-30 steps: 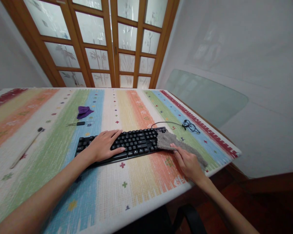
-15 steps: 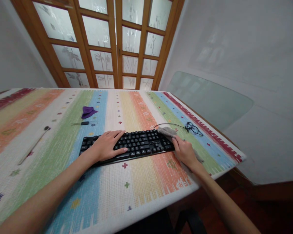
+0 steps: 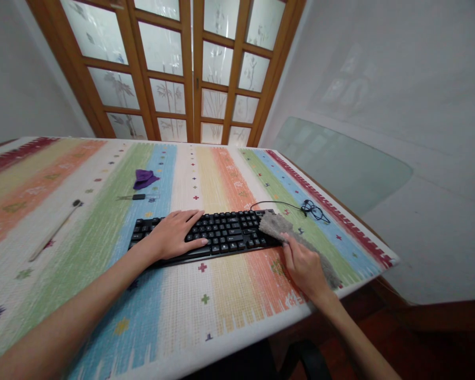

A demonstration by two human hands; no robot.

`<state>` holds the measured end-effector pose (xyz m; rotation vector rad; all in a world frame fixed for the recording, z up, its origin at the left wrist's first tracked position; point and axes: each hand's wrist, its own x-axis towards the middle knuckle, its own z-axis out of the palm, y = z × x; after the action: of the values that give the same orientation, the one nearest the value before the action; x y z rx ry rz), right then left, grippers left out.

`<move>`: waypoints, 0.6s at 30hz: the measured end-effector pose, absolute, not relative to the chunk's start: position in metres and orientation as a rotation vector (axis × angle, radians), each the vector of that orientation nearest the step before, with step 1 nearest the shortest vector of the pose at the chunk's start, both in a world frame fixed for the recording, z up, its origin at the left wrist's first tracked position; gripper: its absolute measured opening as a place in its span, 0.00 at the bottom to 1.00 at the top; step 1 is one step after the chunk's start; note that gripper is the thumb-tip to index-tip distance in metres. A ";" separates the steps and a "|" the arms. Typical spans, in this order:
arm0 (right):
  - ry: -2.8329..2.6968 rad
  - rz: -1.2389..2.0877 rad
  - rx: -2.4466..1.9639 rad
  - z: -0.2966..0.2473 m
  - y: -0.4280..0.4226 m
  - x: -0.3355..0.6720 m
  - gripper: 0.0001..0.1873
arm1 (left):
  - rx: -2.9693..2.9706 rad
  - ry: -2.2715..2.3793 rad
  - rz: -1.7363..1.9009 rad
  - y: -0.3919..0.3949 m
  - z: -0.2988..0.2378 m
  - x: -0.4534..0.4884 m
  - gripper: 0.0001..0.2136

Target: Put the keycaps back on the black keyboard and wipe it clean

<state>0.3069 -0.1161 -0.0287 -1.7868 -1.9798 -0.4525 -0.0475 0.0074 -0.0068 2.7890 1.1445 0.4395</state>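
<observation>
A black keyboard (image 3: pixel 225 232) lies on the striped tablecloth in front of me. My left hand (image 3: pixel 178 232) rests flat on its left half, fingers spread over the keys. In my right hand (image 3: pixel 304 264) a grey cloth (image 3: pixel 275 224) is pinched at the keyboard's right end. One part of the cloth covers the number keys there; the rest trails right, past my hand, onto the tablecloth. The keyboard's cable (image 3: pixel 277 201) runs from its back edge to a tied bundle at the right.
Left of the keyboard lie a purple cloth (image 3: pixel 144 179), a thin tool with a black middle (image 3: pixel 138 197) and a long-handled brush (image 3: pixel 57 230). The striped tablecloth (image 3: pixel 221 295) covers the table, whose near edge is close to me. A black chair armrest (image 3: pixel 306 359) shows below.
My right hand has moved slightly right and toward me with the grey cloth, which now spreads wider over the keyboard's right end. My left hand stays on the keys.
</observation>
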 end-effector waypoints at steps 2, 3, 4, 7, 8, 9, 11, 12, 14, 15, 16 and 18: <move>-1.943 -0.412 -1.804 -0.028 -0.120 0.308 0.23 | 2.796 1.141 0.434 0.007 -0.007 -0.048 0.37; -1.915 -0.383 -1.827 -0.028 -0.122 0.309 0.23 | 2.800 1.142 0.430 0.007 -0.007 -0.048 0.37; -1.884 -0.351 -1.858 -0.027 -0.123 0.310 0.23 | 2.801 1.144 0.424 0.007 -0.006 -0.048 0.37; -1.788 -0.239 -1.925 -0.022 -0.125 0.314 0.24 | 2.791 1.154 0.403 0.007 -0.004 -0.048 0.38; -1.750 -0.195 -1.924 -0.019 -0.125 0.315 0.25 | 2.786 1.160 0.395 0.007 -0.003 -0.048 0.38; -1.708 -0.149 -1.909 -0.015 -0.125 0.315 0.24 | 2.781 1.165 0.384 0.007 -0.002 -0.048 0.38; -1.613 -0.052 -1.852 -0.008 -0.124 0.316 0.24 | 2.771 1.177 0.354 0.006 0.000 -0.048 0.38; -1.568 -0.005 -1.816 -0.003 -0.123 0.314 0.24 | 2.766 1.184 0.337 0.006 0.001 -0.048 0.38; -1.512 0.088 -1.749 0.006 -0.122 0.309 0.23 | 2.760 1.187 0.311 0.003 0.003 -0.050 0.37; -1.509 0.140 -1.719 0.010 -0.122 0.305 0.22 | 2.761 1.182 0.304 0.000 0.004 -0.052 0.37; -1.530 0.202 -1.688 0.015 -0.121 0.300 0.22 | 2.763 1.172 0.302 -0.002 0.006 -0.054 0.37; -1.631 0.360 -1.615 0.025 -0.117 0.286 0.21 | 2.765 1.156 0.302 -0.008 0.008 -0.062 0.36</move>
<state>0.2863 -0.1174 0.0248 -1.6147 -1.6309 0.3599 -0.0617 -0.0084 0.0076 2.7650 1.1557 0.3016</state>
